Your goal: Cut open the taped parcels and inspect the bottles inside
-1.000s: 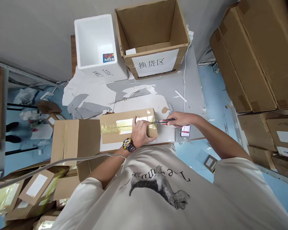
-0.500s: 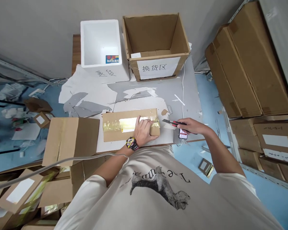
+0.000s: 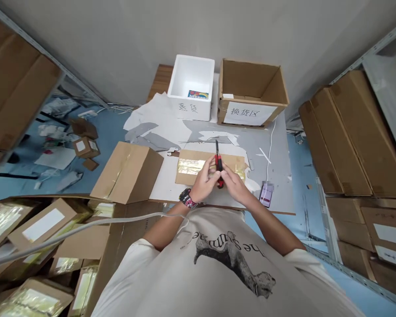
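Observation:
A red and black utility knife [image 3: 219, 169] points away from me, its blade out, above a flat taped carton [image 3: 188, 166]. My left hand [image 3: 204, 180], below a wristwatch, pinches the knife from the left side. From the right, my right hand [image 3: 234, 184] has its fingers on the same knife. The carton lies lengthwise on the table, with shiny yellowish tape over it, and both hands hide its middle. A phone [image 3: 265, 194] with a lit screen lies to the right of my right hand.
Behind stand a white foam box [image 3: 194, 108] and an open cardboard box [image 3: 251, 113] with a paper sign. A closed carton [image 3: 125, 171] is at the table's left. Taped parcels [image 3: 42, 224] are piled lower left; large boxes [image 3: 356, 136] fill the right shelf. Torn paper [image 3: 152, 141] covers the tabletop.
My left hand has left the flat carton and come onto the knife. My right hand has brought the knife leftward over the carton, its blade turned from pointing left to pointing away. The view has shifted.

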### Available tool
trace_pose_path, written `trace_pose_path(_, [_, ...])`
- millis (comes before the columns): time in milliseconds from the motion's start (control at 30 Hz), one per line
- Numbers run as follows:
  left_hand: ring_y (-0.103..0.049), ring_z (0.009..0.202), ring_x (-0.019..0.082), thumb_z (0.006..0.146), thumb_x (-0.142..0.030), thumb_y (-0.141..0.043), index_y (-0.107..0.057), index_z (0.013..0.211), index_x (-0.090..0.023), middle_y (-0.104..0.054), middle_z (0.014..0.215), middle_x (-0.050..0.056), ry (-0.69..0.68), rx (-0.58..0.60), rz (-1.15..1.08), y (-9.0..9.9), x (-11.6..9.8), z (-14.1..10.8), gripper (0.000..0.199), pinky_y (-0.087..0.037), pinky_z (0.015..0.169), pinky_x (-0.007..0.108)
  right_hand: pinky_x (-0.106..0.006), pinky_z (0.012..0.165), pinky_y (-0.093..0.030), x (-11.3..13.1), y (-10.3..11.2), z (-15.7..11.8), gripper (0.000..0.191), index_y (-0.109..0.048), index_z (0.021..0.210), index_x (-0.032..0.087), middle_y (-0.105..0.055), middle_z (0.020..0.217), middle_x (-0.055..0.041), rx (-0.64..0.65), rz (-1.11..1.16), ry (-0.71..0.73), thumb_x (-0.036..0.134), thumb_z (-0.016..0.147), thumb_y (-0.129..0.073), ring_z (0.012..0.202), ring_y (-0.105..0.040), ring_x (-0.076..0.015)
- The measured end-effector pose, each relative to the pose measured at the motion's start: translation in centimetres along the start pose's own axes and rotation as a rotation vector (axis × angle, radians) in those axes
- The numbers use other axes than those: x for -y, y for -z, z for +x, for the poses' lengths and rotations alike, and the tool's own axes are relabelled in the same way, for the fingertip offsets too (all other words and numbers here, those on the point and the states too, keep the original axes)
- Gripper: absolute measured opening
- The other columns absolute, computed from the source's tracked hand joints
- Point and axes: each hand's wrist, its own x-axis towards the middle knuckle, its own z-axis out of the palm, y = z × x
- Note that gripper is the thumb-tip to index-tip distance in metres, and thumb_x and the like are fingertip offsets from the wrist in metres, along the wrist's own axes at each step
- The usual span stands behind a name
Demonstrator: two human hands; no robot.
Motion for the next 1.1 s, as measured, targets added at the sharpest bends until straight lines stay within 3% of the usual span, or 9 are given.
trace_pose_path(100, [-0.081,0.100,0.027,0.116,-0.060,-0.055,-0.037,0.184,-0.026,-0.075,0.149,0.018,0.048,-0.069,0.033,2.2,1.7,-2.2,0.078,-0.072,0.093,0.051,-0.049,0.123,-0.056,1.7,-3.2,0.4,0.068,-0.054,0.176,0.023,-0.077,0.154,-0.0136,0.133,-0.096,0.051,0.059,0.121,-0.037,0.139,-0.075,-0.0336])
trace_pose_path(233, [-0.074,0.136,0.033,0.118,-0.061,-0.047,-0.044,0.177,-0.021,-0.075,0.151,0.021,0.060,-0.283,0.068,2.7,3.9,-4.1,0.071,-0.060,0.120,0.056,-0.051,0.122,-0.057,3.2,-7.6,1.8,0.062,-0.054,0.177,0.024,-0.078,0.153,-0.0145,0.112,-0.212,0.090,0.047,0.123,-0.033,0.140,-0.075,-0.0346])
trace_pose_path(333, [-0.078,0.124,0.030,0.117,-0.061,-0.046,-0.062,0.159,-0.021,-0.080,0.142,0.017,0.140,-0.473,-0.091,3.5,4.1,-3.8,0.060,-0.065,0.109,0.049,-0.048,0.128,-0.053,3.6,-9.4,2.9,0.060,-0.055,0.175,0.025,-0.074,0.160,-0.0120,0.137,-0.223,0.206,0.045,0.123,-0.033,0.150,-0.069,-0.0309])
trace_pose_path(433, [-0.081,0.101,0.025,0.114,-0.063,-0.048,-0.069,0.144,-0.019,-0.082,0.140,0.016,0.149,-0.597,-0.274,6.2,3.7,-3.2,0.057,-0.068,0.090,0.041,-0.051,0.135,-0.046,3.1,-9.7,3.5,0.057,-0.060,0.170,0.022,-0.069,0.165,-0.0143,0.101,-0.383,0.300,0.045,0.122,-0.037,0.156,-0.061,-0.0320])
trace_pose_path(533, [-0.078,0.087,0.020,0.108,-0.067,-0.057,-0.069,0.138,-0.018,-0.081,0.143,0.020,0.130,-0.731,-0.354,10.1,3.9,-3.4,0.059,-0.063,0.071,0.032,-0.062,0.140,-0.034,1.6,-9.4,3.7,0.063,-0.055,0.173,0.020,-0.059,0.174,-0.0196,0.048,-0.672,0.244,0.048,0.117,-0.055,0.164,-0.047,-0.0407])
trace_pose_path(633, [-0.078,0.079,0.017,0.101,-0.070,-0.066,-0.072,0.130,-0.016,-0.085,0.131,0.021,0.165,-0.869,-0.342,13.4,5.2,-4.4,0.062,-0.061,0.069,0.029,-0.069,0.142,-0.025,-0.5,-8.9,3.8,0.082,-0.041,0.181,0.017,-0.052,0.178,-0.0239,0.077,-0.879,0.174,0.051,0.111,-0.067,0.167,-0.040,-0.0452])
trace_pose_path(700, [-0.078,0.075,0.017,0.097,-0.074,-0.069,-0.072,0.124,-0.014,-0.087,0.119,0.020,0.240,-0.846,-0.329,14.4,6.3,-5.2,0.066,-0.063,0.069,0.030,-0.066,0.144,-0.021,-2.0,-8.4,3.7,0.085,-0.036,0.183,0.015,-0.053,0.174,-0.0252,0.102,-0.941,0.188,0.048,0.111,-0.068,0.164,-0.043,-0.0432])
trace_pose_path(867, [-0.078,0.078,0.021,0.093,-0.082,-0.072,-0.073,0.117,-0.015,-0.086,0.117,0.021,0.357,-0.556,-0.278,12.0,8.1,-5.8,0.071,-0.062,0.060,0.030,-0.065,0.143,-0.021,-4.2,-5.6,3.2,0.092,-0.037,0.182,0.020,-0.055,0.167,-0.0227,0.130,-0.967,0.224,0.043,0.103,-0.078,0.155,-0.049,-0.0435])
trace_pose_path(1100, [-0.077,0.085,0.022,0.101,-0.083,-0.061,-0.074,0.121,-0.020,-0.084,0.118,0.014,0.353,-0.378,-0.185,6.1,8.8,-4.4,0.067,-0.065,0.061,0.032,-0.058,0.122,-0.047,-3.1,-2.9,3.9,0.089,-0.058,0.162,0.022,-0.061,0.148,-0.0202,0.075,-0.874,0.074,0.054,0.088,-0.094,0.139,-0.054,-0.0453])
